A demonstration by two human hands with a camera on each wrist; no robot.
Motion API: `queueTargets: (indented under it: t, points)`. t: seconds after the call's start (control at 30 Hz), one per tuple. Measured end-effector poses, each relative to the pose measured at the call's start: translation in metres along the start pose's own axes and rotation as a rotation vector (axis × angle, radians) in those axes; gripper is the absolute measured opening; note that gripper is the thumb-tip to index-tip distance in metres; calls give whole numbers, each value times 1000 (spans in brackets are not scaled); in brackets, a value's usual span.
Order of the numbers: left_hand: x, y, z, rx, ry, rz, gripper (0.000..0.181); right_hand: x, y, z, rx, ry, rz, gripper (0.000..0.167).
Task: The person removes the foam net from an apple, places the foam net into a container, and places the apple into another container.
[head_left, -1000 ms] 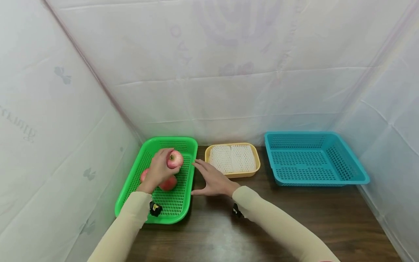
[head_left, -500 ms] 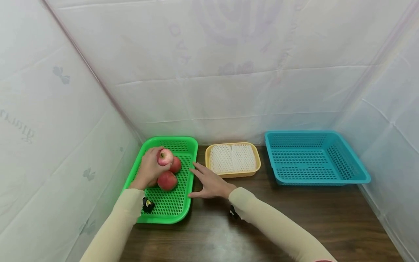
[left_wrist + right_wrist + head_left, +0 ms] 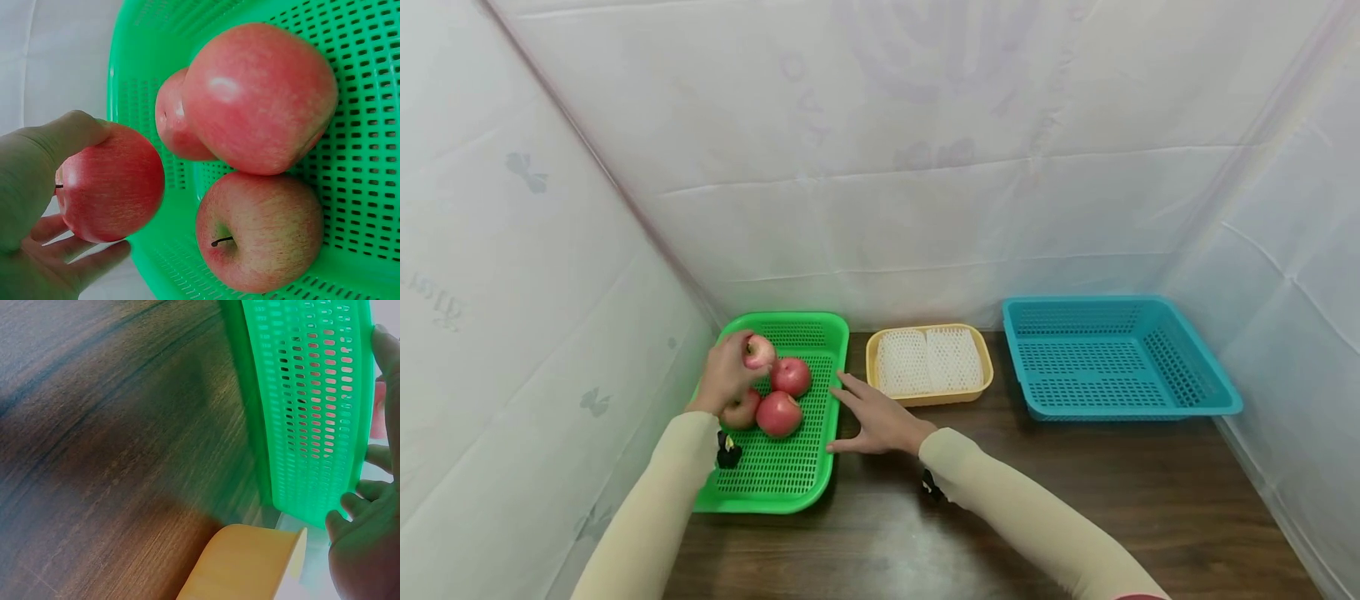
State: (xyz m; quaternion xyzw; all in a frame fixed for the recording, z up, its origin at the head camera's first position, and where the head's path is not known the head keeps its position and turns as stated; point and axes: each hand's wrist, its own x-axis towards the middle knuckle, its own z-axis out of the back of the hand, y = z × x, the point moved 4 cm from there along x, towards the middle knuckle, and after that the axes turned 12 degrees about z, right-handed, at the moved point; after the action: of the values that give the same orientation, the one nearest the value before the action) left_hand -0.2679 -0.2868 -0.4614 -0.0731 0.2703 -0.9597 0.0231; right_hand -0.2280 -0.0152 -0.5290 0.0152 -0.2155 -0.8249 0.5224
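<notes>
In the head view, my left hand (image 3: 722, 372) grips a red apple (image 3: 760, 352) at the left back of the green basket (image 3: 771, 504). The left wrist view shows this apple (image 3: 115, 184) between thumb and fingers, beside the basket wall (image 3: 128, 100); whether it touches the bottom I cannot tell. Beside it lie another red apple (image 3: 791, 377), a front one (image 3: 779, 414) and a paler one (image 3: 741, 410), partly covered by the hand. My right hand (image 3: 883, 421) rests its spread fingers on the basket's right rim, as the right wrist view also shows.
A yellow tray (image 3: 947, 400) with white foam net sleeves (image 3: 928, 361) stands right of the green basket. Farther right is a blue basket (image 3: 1138, 414). All stand on a dark wooden table (image 3: 1000, 517), with pale sheeting (image 3: 925, 225) behind and at both sides.
My left hand has carried the apple leftward across the green basket, uncovering the other apples. My right hand stays by the right rim, having shifted only slightly.
</notes>
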Motion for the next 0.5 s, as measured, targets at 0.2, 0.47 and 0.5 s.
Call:
queueTargets:
  t: [0.2,0.47,0.5]
  points:
    - [14,6,-4,26,0,25,65,-2,-1,-1,6,-2,-9,102]
    - [23,10,-12,56,62,70,61,-2,-1,-2,24,-3,-12,102]
    - [23,10,-14,62,81,79,61,-1,-1,-3,23,1,-14,102]
